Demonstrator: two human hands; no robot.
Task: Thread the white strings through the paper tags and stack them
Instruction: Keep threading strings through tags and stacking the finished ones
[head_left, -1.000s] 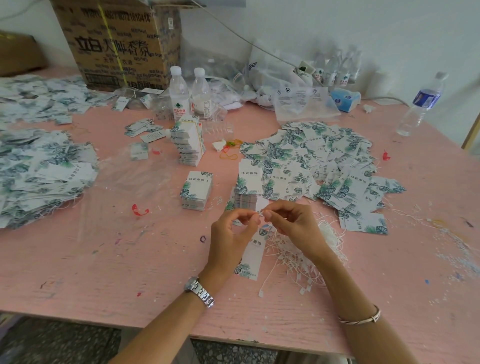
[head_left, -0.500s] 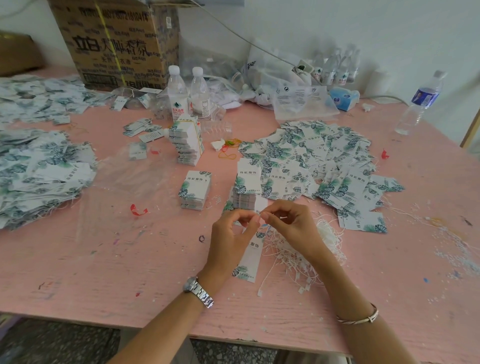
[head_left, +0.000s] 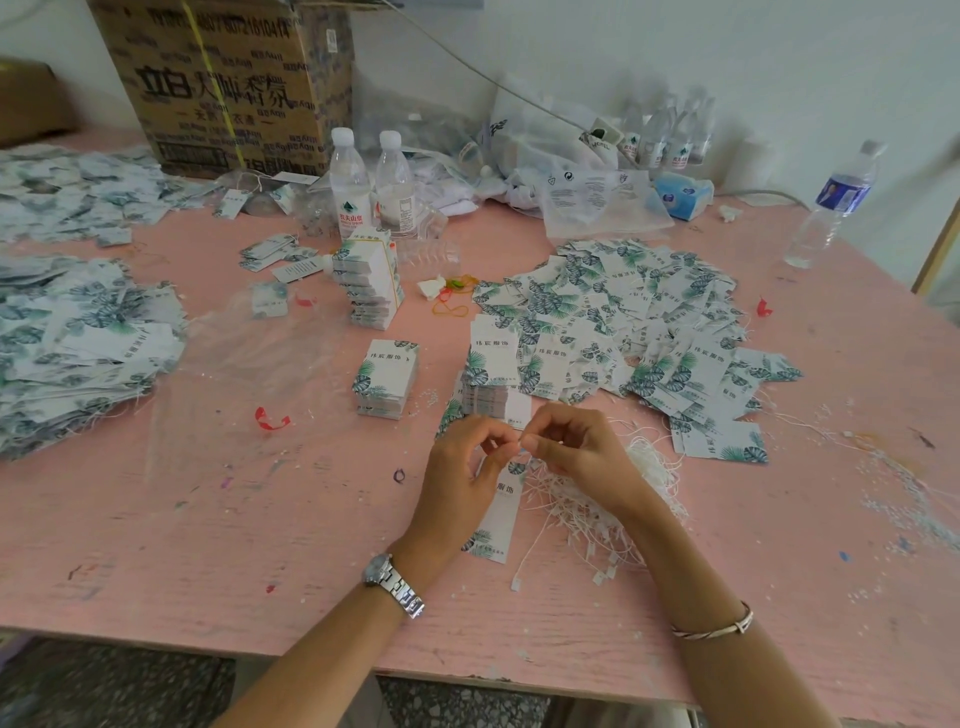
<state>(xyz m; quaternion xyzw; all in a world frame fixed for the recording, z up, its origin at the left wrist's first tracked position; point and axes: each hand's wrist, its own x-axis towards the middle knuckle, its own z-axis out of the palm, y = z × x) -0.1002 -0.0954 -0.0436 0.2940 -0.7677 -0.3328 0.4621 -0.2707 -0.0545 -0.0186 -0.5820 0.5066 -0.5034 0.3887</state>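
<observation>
Left hand (head_left: 460, 473) and right hand (head_left: 582, 452) still pinch the tag (head_left: 501, 514).

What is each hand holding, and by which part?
The left hand pinches a paper tag by its top end; the right hand pinches what looks like a white string by its tip.

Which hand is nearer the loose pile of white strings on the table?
Right. The right hand and its wrist overlap the pile of white strings. The left hand is off to the pile's side, pinching a paper tag that lies between them.
</observation>
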